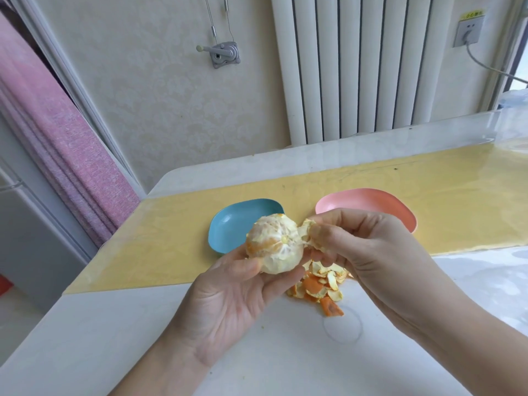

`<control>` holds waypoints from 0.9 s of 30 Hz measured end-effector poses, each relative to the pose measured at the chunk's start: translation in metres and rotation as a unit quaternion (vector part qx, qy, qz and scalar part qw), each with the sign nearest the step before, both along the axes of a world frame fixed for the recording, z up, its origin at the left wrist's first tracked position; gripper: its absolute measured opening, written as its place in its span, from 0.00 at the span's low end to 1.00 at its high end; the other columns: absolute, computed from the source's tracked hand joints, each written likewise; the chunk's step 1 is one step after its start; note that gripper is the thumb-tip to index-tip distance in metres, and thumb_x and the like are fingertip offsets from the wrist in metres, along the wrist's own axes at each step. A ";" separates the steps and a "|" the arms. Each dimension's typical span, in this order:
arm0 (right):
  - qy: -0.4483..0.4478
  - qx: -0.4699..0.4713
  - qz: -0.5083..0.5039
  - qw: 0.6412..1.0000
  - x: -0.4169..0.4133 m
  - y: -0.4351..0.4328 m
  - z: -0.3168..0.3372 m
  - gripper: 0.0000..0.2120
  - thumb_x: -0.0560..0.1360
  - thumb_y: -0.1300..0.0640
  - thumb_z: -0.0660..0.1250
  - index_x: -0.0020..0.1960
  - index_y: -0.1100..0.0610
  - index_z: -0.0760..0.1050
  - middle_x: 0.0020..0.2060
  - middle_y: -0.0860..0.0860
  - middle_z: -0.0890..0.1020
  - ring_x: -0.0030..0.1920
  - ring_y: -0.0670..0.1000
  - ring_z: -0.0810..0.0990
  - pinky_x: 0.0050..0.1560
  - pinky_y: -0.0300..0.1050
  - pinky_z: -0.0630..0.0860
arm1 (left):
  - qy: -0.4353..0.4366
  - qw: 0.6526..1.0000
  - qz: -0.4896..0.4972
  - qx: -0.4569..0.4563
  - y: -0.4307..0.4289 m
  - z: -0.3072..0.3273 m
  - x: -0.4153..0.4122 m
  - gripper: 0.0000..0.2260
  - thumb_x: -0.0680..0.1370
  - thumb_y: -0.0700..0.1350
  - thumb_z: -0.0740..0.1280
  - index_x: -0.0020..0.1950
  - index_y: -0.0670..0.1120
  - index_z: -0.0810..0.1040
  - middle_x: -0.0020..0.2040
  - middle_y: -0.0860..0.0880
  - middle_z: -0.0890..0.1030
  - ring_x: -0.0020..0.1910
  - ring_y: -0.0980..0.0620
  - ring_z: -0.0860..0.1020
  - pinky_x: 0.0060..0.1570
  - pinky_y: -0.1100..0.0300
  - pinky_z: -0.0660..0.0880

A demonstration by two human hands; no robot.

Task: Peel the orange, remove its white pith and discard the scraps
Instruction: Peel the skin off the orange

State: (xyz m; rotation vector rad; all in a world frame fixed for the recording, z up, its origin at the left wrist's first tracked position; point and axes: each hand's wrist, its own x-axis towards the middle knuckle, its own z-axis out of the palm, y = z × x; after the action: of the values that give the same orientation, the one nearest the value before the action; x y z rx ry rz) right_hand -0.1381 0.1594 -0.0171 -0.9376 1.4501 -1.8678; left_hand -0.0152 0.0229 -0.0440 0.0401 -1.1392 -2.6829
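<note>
Orange [273, 243] between left-hand fingers [251, 265], peel strip [307, 234] in right-hand fingers [323, 238].

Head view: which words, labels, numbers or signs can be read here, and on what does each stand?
Yellow sticker above the wall socket: dark characters, too small and blurred to read.
No other text: none on the blue dish, the pink dish or the orange.

Left hand [228, 298], right hand [368, 247], seemingly touching

I'm looking into a home: tall white ribbed radiator [357, 67], pink woven curtain [57, 132], cream patterned wallpaper [171, 104] (a grey metal hand crank [221, 54] bolted on).
</note>
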 end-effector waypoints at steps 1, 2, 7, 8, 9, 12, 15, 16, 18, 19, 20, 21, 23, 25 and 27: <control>0.029 -0.001 -0.010 1.000 0.000 0.001 0.000 0.05 0.69 0.59 0.70 0.35 0.56 0.83 0.28 0.52 0.80 0.31 0.47 0.76 0.39 0.40 0.74 | -0.001 1.000 0.005 -0.003 0.000 0.000 0.000 0.20 0.73 0.34 0.68 0.65 0.34 0.73 0.66 0.35 0.73 0.67 0.35 0.71 0.62 0.49 0.73; 0.065 -0.005 -0.020 0.998 0.000 0.001 0.000 0.04 0.70 0.58 0.71 0.37 0.55 0.83 0.30 0.52 0.82 0.32 0.46 0.77 0.38 0.39 0.75 | 0.007 1.000 0.009 -0.001 -0.001 -0.001 0.001 0.21 0.71 0.34 0.70 0.64 0.33 0.74 0.65 0.35 0.74 0.66 0.35 0.72 0.61 0.50 0.74; 0.131 -0.016 -0.039 0.990 0.011 -0.002 -0.008 0.16 0.56 0.43 0.75 0.44 0.45 0.84 0.37 0.49 0.82 0.37 0.50 0.81 0.40 0.44 0.80 | 0.027 0.999 0.035 -0.007 0.004 -0.002 0.001 0.21 0.66 0.33 0.72 0.59 0.35 0.78 0.62 0.37 0.78 0.62 0.42 0.77 0.57 0.54 0.76; 0.139 -0.026 -0.054 0.989 0.012 -0.004 -0.010 0.15 0.56 0.43 0.75 0.42 0.43 0.84 0.36 0.48 0.81 0.35 0.48 0.79 0.38 0.42 0.78 | 0.028 0.999 0.039 -0.017 0.006 -0.001 0.001 0.22 0.66 0.33 0.73 0.60 0.36 0.78 0.62 0.37 0.78 0.62 0.42 0.76 0.57 0.54 0.76; 0.147 -0.038 -0.071 0.986 0.012 -0.005 -0.011 0.12 0.57 0.44 0.74 0.41 0.41 0.84 0.34 0.48 0.80 0.33 0.47 0.78 0.36 0.39 0.76 | 0.026 0.998 0.048 -0.031 0.008 -0.001 0.001 0.22 0.66 0.33 0.74 0.60 0.36 0.78 0.62 0.37 0.78 0.63 0.42 0.76 0.57 0.55 0.76; 0.202 -0.056 -0.115 0.971 0.010 -0.003 -0.013 0.06 0.61 0.48 0.77 0.38 0.44 0.85 0.31 0.47 0.80 0.30 0.44 0.76 0.32 0.33 0.69 | 0.006 0.991 0.104 -0.083 0.011 -0.002 -0.002 0.27 0.62 0.36 0.79 0.60 0.40 0.79 0.59 0.39 0.79 0.59 0.45 0.79 0.55 0.56 0.77; 0.288 -0.042 -0.157 0.944 0.008 -0.002 -0.013 0.04 0.64 0.52 0.76 0.36 0.43 0.83 0.29 0.43 0.79 0.29 0.44 0.75 0.30 0.30 0.68 | -0.019 0.981 0.156 -0.111 0.013 -0.002 -0.004 0.32 0.56 0.39 0.83 0.59 0.44 0.80 0.58 0.41 0.80 0.57 0.45 0.80 0.53 0.59 0.77; 0.306 -0.039 -0.169 0.936 0.007 -0.002 -0.013 0.06 0.65 0.54 0.74 0.34 0.42 0.81 0.29 0.43 0.78 0.28 0.43 0.74 0.30 0.30 0.68 | -0.024 0.978 0.166 -0.121 0.014 -0.002 -0.004 0.32 0.55 0.40 0.83 0.58 0.46 0.81 0.57 0.41 0.81 0.56 0.46 0.80 0.51 0.60 0.78; 0.331 -0.039 -0.187 0.924 0.006 -0.003 -0.013 0.10 0.65 0.57 0.72 0.33 0.42 0.77 0.28 0.41 0.76 0.28 0.42 0.73 0.29 0.27 0.66 | -0.029 0.975 0.172 -0.141 0.014 -0.002 -0.004 0.31 0.53 0.42 0.84 0.56 0.47 0.82 0.55 0.43 0.81 0.55 0.46 0.80 0.51 0.59 0.78; 0.337 -0.039 -0.193 0.921 0.006 -0.003 -0.012 0.11 0.65 0.58 0.72 0.32 0.42 0.76 0.27 0.41 0.75 0.27 0.41 0.72 0.29 0.26 0.65 | -0.031 0.974 0.172 -0.147 0.015 -0.002 -0.004 0.31 0.53 0.43 0.84 0.56 0.48 0.82 0.55 0.43 0.81 0.55 0.46 0.80 0.53 0.58 0.78; 0.338 -0.037 -0.197 0.920 0.006 -0.003 -0.013 0.12 0.64 0.58 0.72 0.32 0.42 0.75 0.27 0.40 0.75 0.27 0.41 0.72 0.29 0.26 0.65 | -0.032 0.973 0.171 -0.152 0.015 -0.001 -0.004 0.32 0.54 0.43 0.84 0.56 0.48 0.82 0.55 0.43 0.81 0.55 0.47 0.80 0.55 0.56 0.78; 0.330 -0.036 -0.199 0.922 0.007 -0.003 -0.013 0.12 0.65 0.59 0.73 0.31 0.43 0.75 0.26 0.40 0.75 0.26 0.41 0.72 0.28 0.26 0.65 | -0.034 0.973 0.168 -0.157 0.015 -0.001 -0.004 0.32 0.54 0.44 0.84 0.57 0.48 0.81 0.55 0.44 0.81 0.55 0.47 0.80 0.58 0.55 0.76; 0.300 -0.028 -0.199 0.932 0.006 -0.003 -0.013 0.14 0.66 0.60 0.75 0.30 0.44 0.75 0.24 0.41 0.74 0.24 0.41 0.71 0.26 0.27 0.64 | -0.034 0.973 0.160 -0.161 0.016 -0.001 -0.002 0.32 0.55 0.44 0.83 0.58 0.49 0.81 0.55 0.45 0.81 0.55 0.47 0.79 0.61 0.53 0.73; 0.276 -0.008 -0.204 0.939 -0.001 -0.003 -0.014 0.13 0.67 0.62 0.74 0.29 0.47 0.76 0.22 0.41 0.74 0.24 0.41 0.71 0.27 0.26 0.64 | -0.032 0.976 0.142 -0.160 0.016 0.000 -0.001 0.32 0.56 0.43 0.83 0.59 0.48 0.81 0.55 0.45 0.81 0.58 0.44 0.78 0.62 0.50 0.72; 0.267 0.022 -0.200 0.942 -0.012 -0.004 -0.015 0.09 0.68 0.61 0.74 0.32 0.50 0.80 0.24 0.39 0.76 0.26 0.40 0.73 0.29 0.26 0.65 | -0.028 0.981 0.120 -0.153 0.016 -0.001 0.000 0.32 0.57 0.41 0.82 0.61 0.47 0.80 0.56 0.44 0.80 0.62 0.38 0.76 0.59 0.50 0.76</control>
State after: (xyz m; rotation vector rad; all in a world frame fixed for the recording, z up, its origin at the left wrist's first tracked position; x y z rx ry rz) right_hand -0.1498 0.1557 -0.0324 -1.2699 2.1311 -1.9303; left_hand -0.0157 0.0386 -0.0446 0.1904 -1.4500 -2.2869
